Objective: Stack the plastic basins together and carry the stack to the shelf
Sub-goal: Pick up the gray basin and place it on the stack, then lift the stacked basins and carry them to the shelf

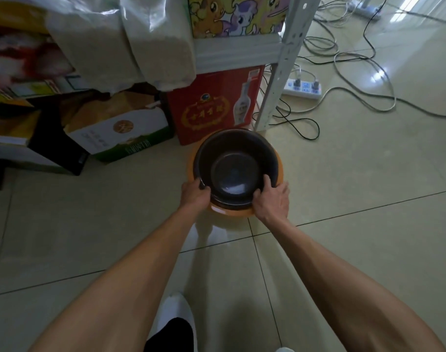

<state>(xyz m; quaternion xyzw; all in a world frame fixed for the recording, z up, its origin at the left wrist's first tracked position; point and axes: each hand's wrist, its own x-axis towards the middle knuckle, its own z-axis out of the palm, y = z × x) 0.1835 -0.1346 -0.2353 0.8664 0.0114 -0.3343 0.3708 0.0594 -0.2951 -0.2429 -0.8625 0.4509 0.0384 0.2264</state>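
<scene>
Basins [236, 163] nested, both hands [195, 195] [272, 199] pinching the near rims; that one-sided grip risks the stack tipping forward.

A storeroom: a white metal shelf [280, 54] crowded with sacks [120, 39], printed cartons [214, 105] beneath, a power strip [303, 88] and cables [356, 72] across the tiled floor [369, 199].

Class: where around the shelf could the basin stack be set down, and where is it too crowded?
Free: floor tiles left of the basin stack. Crowded: boxes under the shelf; cables right of it.
</scene>
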